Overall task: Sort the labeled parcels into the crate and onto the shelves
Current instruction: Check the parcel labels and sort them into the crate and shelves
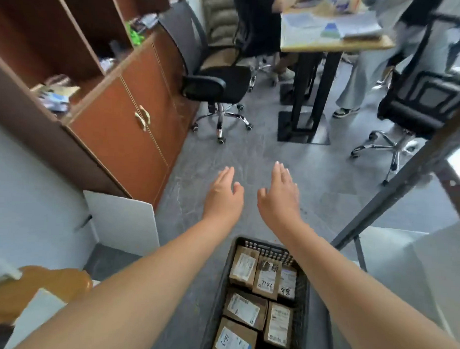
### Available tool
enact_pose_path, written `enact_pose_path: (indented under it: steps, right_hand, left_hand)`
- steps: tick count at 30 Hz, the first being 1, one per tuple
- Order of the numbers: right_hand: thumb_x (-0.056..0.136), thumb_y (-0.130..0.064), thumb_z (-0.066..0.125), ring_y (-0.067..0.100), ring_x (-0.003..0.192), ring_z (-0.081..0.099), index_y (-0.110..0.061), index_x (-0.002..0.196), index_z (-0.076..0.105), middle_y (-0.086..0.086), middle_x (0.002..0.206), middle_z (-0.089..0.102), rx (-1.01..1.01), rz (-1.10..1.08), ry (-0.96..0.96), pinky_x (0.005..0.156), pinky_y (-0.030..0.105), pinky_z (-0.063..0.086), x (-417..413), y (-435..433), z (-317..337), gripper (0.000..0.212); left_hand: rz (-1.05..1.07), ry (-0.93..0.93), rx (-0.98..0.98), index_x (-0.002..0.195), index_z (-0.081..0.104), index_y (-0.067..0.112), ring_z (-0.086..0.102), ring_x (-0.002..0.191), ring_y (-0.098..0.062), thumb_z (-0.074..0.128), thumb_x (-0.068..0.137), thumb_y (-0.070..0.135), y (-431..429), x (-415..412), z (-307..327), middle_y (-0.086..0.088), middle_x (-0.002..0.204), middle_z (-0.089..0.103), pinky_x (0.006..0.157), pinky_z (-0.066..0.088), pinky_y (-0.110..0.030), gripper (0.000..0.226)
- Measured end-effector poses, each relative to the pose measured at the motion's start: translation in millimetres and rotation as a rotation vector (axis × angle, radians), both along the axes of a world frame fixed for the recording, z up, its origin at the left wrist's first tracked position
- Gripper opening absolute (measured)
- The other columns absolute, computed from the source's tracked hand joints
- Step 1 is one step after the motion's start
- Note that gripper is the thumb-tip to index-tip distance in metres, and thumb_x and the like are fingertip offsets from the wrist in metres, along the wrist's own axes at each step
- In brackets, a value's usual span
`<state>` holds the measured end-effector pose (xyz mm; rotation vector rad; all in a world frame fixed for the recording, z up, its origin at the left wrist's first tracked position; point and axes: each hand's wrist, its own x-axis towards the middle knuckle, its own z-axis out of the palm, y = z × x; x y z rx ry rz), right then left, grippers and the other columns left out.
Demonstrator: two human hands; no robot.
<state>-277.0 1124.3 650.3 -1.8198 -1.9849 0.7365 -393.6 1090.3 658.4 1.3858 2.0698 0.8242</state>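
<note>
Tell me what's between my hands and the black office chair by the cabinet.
Only bare grey floor, seen in the head view, separates your left hand, your right hand and the office chair; nothing lies there.

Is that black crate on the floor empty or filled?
Not empty: the crate holds at least six brown labeled parcels, lying flat side by side.

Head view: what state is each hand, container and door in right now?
left hand, open, empty
right hand, open, empty
crate, on the floor, holding parcels
parcels, lying label-up in the crate
cabinet doors, closed
</note>
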Motion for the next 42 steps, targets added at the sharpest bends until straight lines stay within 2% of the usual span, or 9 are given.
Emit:
enact_pose_path:
  steps: [4,7,11,16,22,28,32,36,42]
  right_hand:
    - [0.098,-0.020,0.038,0.013,0.152,-0.004,-0.012,0.158,0.002,-0.001,0.166,0.001,0.291,0.084,-0.057,0.124,0.039,0.000,22.0,-31.2,131.8,0.070]
    - [0.097,-0.019,0.041,0.014,0.152,-0.003,-0.011,0.158,0.003,0.001,0.166,0.002,0.469,0.077,-0.084,0.123,0.037,-0.002,37.4,-43.4,222.3,0.072]
    - [0.097,-0.020,0.041,0.014,0.152,-0.005,-0.011,0.158,0.001,0.002,0.165,-0.001,0.658,0.032,-0.102,0.124,0.035,-0.004,59.8,-57.8,317.7,0.073]
    - [0.098,-0.023,0.042,0.013,0.151,-0.010,-0.012,0.157,-0.004,0.001,0.165,-0.007,0.772,-0.119,-0.159,0.123,0.040,-0.004,85.5,-70.9,386.1,0.075]
    - [0.098,-0.027,0.046,0.014,0.151,-0.012,-0.012,0.157,-0.005,0.001,0.165,-0.008,0.793,-0.320,-0.224,0.122,0.040,-0.012,83.1,-95.0,400.8,0.079]
    - [0.100,-0.029,0.041,0.015,0.151,-0.014,-0.010,0.157,-0.005,0.002,0.164,-0.011,0.727,-0.521,-0.326,0.121,0.043,-0.012,65.3,-133.2,394.7,0.076]
    - [0.097,-0.023,0.043,0.018,0.152,-0.010,-0.008,0.157,0.000,0.006,0.165,-0.006,0.696,-0.628,-0.435,0.121,0.046,-0.011,73.3,-179.5,385.6,0.075]
    - [0.096,-0.025,0.049,0.016,0.150,-0.009,-0.008,0.157,0.010,0.006,0.165,0.005,0.674,-0.817,-0.563,0.118,0.045,-0.012,103.9,-258.2,385.9,0.074]
    - [0.102,-0.029,0.038,0.016,0.152,-0.010,-0.012,0.158,-0.002,0.003,0.165,-0.007,0.584,-1.088,-0.730,0.121,0.046,-0.011,156.0,-427.2,404.3,0.071]
  left_hand:
    - [-0.036,0.317,0.227,0.154,0.027,0.009,0.016,0.151,-0.018,0.039,0.103,0.018,-31.4,-4.1,129.8,-0.006,0.163,0.022,0.119,0.009,-0.030,0.053]
    - [-0.013,0.473,0.361,0.157,0.016,0.011,0.007,0.152,-0.015,0.033,0.103,0.024,-50.6,7.0,202.5,-0.003,0.165,0.011,0.123,0.004,-0.038,0.058]
    - [-0.049,0.554,0.607,0.157,0.016,0.013,0.006,0.152,-0.013,0.019,0.097,0.034,-56.8,29.7,276.5,-0.001,0.165,0.011,0.124,0.004,-0.042,0.064]
    - [-0.161,0.576,0.758,0.158,0.010,0.014,-0.002,0.152,-0.010,0.020,0.099,0.034,-35.7,56.4,344.9,0.001,0.166,0.004,0.124,0.001,-0.044,0.063]
    - [-0.368,0.585,0.909,0.158,0.009,0.014,-0.001,0.152,-0.011,0.023,0.100,0.034,-35.4,65.7,372.3,0.002,0.166,0.003,0.123,-0.003,-0.042,0.063]
    - [-0.560,0.532,0.918,0.158,0.007,0.015,-0.004,0.152,-0.009,0.013,0.096,0.039,-46.9,55.0,371.7,0.003,0.166,0.001,0.123,-0.006,-0.042,0.067]
    - [-0.726,0.494,0.882,0.158,-0.004,0.017,-0.012,0.151,-0.009,0.018,0.103,0.036,-67.8,75.4,369.6,0.004,0.165,-0.011,0.122,-0.010,-0.044,0.062]
    - [-0.891,0.464,0.957,0.158,-0.004,0.015,-0.010,0.152,-0.013,0.014,0.102,0.038,-119.6,126.2,377.1,0.000,0.165,-0.010,0.123,-0.005,-0.048,0.063]
    - [-1.186,0.231,1.071,0.158,0.003,0.013,-0.002,0.153,-0.014,0.028,0.104,0.032,-263.6,190.7,387.2,-0.002,0.166,0.001,0.123,-0.002,-0.047,0.062]
